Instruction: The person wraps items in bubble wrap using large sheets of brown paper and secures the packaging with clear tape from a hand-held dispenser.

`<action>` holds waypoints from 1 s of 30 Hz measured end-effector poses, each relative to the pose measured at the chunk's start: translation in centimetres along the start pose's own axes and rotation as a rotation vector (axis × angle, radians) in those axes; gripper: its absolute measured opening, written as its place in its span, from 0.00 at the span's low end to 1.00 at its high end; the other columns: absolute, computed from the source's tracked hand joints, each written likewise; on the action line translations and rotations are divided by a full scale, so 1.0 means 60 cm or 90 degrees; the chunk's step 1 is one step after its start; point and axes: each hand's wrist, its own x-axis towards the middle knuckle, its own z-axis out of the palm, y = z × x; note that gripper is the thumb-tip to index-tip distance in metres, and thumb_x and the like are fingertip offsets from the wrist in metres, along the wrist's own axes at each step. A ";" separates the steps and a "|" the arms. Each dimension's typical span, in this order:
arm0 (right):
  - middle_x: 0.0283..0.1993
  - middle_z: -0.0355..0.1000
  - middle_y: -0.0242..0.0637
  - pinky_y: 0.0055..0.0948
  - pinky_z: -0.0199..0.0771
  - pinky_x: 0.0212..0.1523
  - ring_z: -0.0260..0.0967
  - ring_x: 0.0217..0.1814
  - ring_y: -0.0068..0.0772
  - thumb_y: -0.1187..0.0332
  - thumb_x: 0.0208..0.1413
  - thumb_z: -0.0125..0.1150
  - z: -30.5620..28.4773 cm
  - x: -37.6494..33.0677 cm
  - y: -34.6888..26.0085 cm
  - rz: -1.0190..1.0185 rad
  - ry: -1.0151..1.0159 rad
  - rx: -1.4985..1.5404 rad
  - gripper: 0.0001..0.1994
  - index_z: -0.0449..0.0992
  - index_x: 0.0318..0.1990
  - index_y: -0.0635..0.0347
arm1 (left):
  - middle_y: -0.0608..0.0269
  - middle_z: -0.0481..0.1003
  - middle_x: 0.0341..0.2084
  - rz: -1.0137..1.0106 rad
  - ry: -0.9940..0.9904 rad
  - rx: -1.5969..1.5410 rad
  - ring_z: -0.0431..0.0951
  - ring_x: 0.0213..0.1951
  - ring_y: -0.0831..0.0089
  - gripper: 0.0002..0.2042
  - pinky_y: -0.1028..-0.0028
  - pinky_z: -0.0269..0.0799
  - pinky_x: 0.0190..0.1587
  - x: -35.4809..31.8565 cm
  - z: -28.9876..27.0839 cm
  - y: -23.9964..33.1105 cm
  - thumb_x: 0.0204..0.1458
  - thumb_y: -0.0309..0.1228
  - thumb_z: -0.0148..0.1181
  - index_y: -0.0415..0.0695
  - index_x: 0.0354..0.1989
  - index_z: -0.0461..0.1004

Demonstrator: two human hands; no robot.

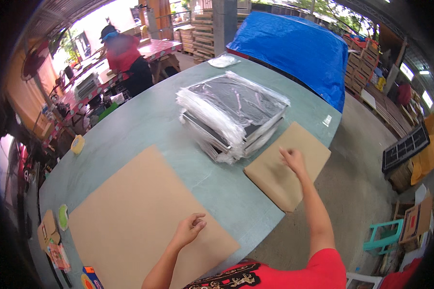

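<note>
A large flat sheet of brown paper [130,212] lies on the near left of the green table [217,188]. Above its right part hovers my left hand [189,229], fingers loosely bent and apart, with nothing in them. At the right edge of the table lies a flat brown paper-wrapped parcel [279,188]. My right hand [294,161] is over this parcel, its fingers loosely curled and nothing visible in them; whether it touches the paper I cannot tell. Behind the parcel stands a stack of dark framed panels [236,101] in clear plastic wrap.
A yellow tape roll [77,144] and a green round item [63,216] lie along the left edge. White plastic [223,61] rests at the far end. Beyond are a blue tarp [289,48], a person in red [123,53] and, at right, a teal stool [383,236].
</note>
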 end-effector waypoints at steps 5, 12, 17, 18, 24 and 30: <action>0.39 0.68 0.39 0.32 0.66 0.37 0.63 0.42 0.34 0.53 0.44 0.60 0.120 0.083 -0.152 0.232 -0.213 0.712 0.21 0.68 0.40 0.59 | 0.60 0.74 0.31 0.013 -0.057 -0.005 0.72 0.34 0.75 0.16 0.75 0.68 0.39 0.000 -0.019 0.032 0.50 0.34 0.53 0.41 0.46 0.68; 0.37 0.64 0.40 0.40 0.66 0.43 0.62 0.41 0.37 0.61 0.45 0.61 0.113 0.086 -0.181 0.287 -0.182 0.707 0.18 0.67 0.40 0.60 | 0.63 0.72 0.31 -0.001 -0.194 -0.100 0.70 0.33 0.78 0.18 0.76 0.67 0.37 0.085 -0.052 0.037 0.51 0.37 0.52 0.40 0.47 0.67; 0.41 0.61 0.43 0.40 0.66 0.44 0.61 0.42 0.38 0.61 0.46 0.60 0.100 0.059 -0.185 0.344 -0.258 0.743 0.21 0.63 0.44 0.63 | 0.62 0.70 0.33 0.208 0.084 -0.227 0.69 0.35 0.76 0.21 0.76 0.66 0.39 0.259 -0.034 0.150 0.52 0.37 0.51 0.33 0.48 0.63; 0.42 0.61 0.43 0.40 0.66 0.44 0.61 0.42 0.38 0.61 0.46 0.60 0.096 0.058 -0.183 0.351 -0.261 0.772 0.22 0.62 0.44 0.64 | 0.59 0.70 0.35 0.236 0.126 -0.289 0.70 0.38 0.73 0.22 0.75 0.66 0.41 0.284 -0.034 0.178 0.52 0.37 0.50 0.32 0.50 0.61; 0.40 0.63 0.40 0.31 0.67 0.33 0.62 0.35 0.34 0.55 0.42 0.61 0.080 0.075 -0.174 0.384 -0.140 0.798 0.24 0.64 0.42 0.61 | 0.41 0.54 0.54 -0.035 -0.121 -0.753 0.59 0.54 0.55 0.31 0.64 0.57 0.55 0.365 -0.019 0.227 0.54 0.41 0.44 0.27 0.56 0.44; 0.27 0.66 0.28 0.24 0.62 0.23 0.62 0.27 0.27 0.49 0.41 0.60 0.066 0.115 -0.165 0.284 -0.219 0.708 0.16 0.69 0.29 0.49 | 0.41 0.45 0.58 -0.070 -0.206 -0.757 0.50 0.59 0.54 0.40 0.60 0.46 0.59 0.398 0.019 0.245 0.52 0.50 0.44 0.28 0.59 0.35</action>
